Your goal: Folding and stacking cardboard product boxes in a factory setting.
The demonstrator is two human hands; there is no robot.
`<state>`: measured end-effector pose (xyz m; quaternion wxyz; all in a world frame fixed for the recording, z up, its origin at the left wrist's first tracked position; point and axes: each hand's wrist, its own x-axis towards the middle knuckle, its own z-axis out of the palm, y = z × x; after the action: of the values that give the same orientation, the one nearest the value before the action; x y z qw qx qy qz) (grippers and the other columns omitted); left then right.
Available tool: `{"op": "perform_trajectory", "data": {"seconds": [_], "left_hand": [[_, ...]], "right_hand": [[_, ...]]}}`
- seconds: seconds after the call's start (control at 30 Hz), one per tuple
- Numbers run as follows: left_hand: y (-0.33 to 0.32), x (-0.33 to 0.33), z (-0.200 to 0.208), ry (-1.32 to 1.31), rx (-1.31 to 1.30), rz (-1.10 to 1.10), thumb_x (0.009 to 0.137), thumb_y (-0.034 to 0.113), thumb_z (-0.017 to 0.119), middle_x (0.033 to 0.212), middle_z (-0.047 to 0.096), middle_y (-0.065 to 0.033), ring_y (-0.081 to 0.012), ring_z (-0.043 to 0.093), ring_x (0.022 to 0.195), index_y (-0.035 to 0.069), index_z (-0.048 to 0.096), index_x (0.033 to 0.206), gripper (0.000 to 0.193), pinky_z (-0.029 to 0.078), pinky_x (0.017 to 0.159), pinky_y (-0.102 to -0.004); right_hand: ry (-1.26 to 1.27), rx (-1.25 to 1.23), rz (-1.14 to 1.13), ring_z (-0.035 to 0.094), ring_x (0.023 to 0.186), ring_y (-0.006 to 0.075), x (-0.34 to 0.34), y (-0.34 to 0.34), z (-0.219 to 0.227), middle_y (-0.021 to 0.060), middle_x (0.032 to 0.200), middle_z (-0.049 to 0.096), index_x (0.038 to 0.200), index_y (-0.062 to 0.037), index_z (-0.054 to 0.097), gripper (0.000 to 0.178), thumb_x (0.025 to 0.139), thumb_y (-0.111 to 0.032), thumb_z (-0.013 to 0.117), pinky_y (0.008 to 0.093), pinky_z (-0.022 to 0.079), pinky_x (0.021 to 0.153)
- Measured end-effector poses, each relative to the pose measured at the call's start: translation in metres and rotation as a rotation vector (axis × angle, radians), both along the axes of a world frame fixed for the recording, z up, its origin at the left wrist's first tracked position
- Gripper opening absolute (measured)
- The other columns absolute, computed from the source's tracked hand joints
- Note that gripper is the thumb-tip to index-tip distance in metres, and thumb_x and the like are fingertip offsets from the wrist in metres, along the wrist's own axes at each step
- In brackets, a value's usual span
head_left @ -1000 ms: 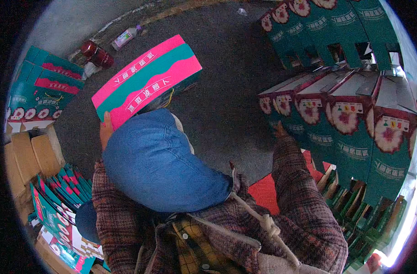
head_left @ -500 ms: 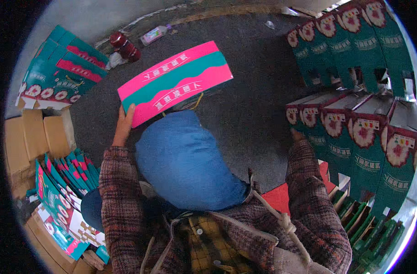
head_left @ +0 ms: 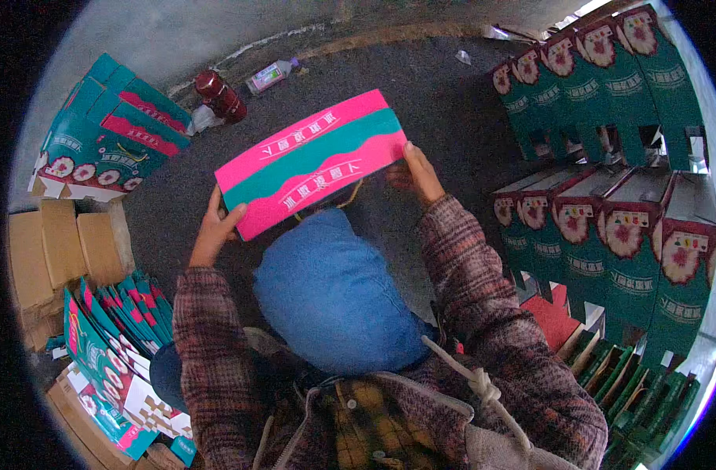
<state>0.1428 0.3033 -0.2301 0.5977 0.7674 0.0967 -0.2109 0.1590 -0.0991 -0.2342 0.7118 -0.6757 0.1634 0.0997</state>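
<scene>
A pink and teal printed cardboard box (head_left: pixel 311 160) is held out above the floor, just beyond my blue-clad knee (head_left: pixel 334 290). My left hand (head_left: pixel 215 227) grips its near-left corner, thumb on the printed face. At the right end, my right hand (head_left: pixel 419 174) has its thumb on the box's edge, the other fingers partly hidden behind and below. A thin yellowish cord handle (head_left: pixel 356 190) shows under the near edge. The underside of the box is out of sight.
Rows of teal boxes (head_left: pixel 624 215) stand stacked on the right. Folded flat cartons (head_left: pixel 127 313) and brown cardboard boxes (head_left: pixel 64 243) lie on the left, with teal boxes (head_left: pixel 111 129) behind. A dark red flask (head_left: pixel 219 95) and a plastic bottle (head_left: pixel 268 76) rest by the wall.
My right hand has come from beside the stacked boxes on the right to grip the held box's right end. The box has shifted slightly rightward and nearer.
</scene>
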Motion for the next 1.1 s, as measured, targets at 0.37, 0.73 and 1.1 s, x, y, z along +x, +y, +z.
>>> {"op": "perform_trajectory", "data": {"seconds": [0.37, 0.73, 1.1], "left_hand": [[-0.169, -0.025, -0.045, -0.036, -0.004, -0.140, 0.082, 0.019, 0.069, 0.130, 0.048, -0.0182, -0.0280, 0.053, 0.113, 0.003, 0.021, 0.145, 0.081, 0.045, 0.093, -0.0425], [-0.135, -0.032, -0.050, 0.128, -0.611, -0.011, 0.085, 0.016, 0.064, 0.129, 0.049, -0.0184, -0.0275, 0.053, 0.112, 0.002, 0.025, 0.143, 0.072, 0.045, 0.093, -0.0420], [-0.040, -0.154, -0.033, 0.470, -0.896, 0.552, 0.091, 0.009, 0.053, 0.129, 0.050, -0.0185, -0.0270, 0.052, 0.115, 0.000, 0.032, 0.140, 0.054, 0.042, 0.097, -0.0400]], "right_hand": [[-0.155, 0.254, -0.491, 0.055, 0.088, 0.0198, 0.003, -0.166, -0.047, 0.0064, 0.107, 0.055, 0.131, -0.0116, 0.046, 0.063, 0.090, -0.060, 0.044, 0.0432, 0.047, 0.082], [-0.286, -0.130, -0.657, 0.045, 0.119, 0.0341, -0.033, -0.154, -0.138, 0.0197, 0.133, 0.044, 0.140, -0.0037, 0.032, 0.085, 0.079, -0.053, 0.066, 0.0436, 0.039, 0.098], [-0.177, -1.478, 0.065, 0.016, 0.136, 0.0442, -0.027, -0.004, -0.078, 0.0227, 0.150, 0.014, 0.144, -0.0194, 0.026, 0.093, 0.069, -0.042, 0.076, 0.0631, 0.023, 0.103]]}}
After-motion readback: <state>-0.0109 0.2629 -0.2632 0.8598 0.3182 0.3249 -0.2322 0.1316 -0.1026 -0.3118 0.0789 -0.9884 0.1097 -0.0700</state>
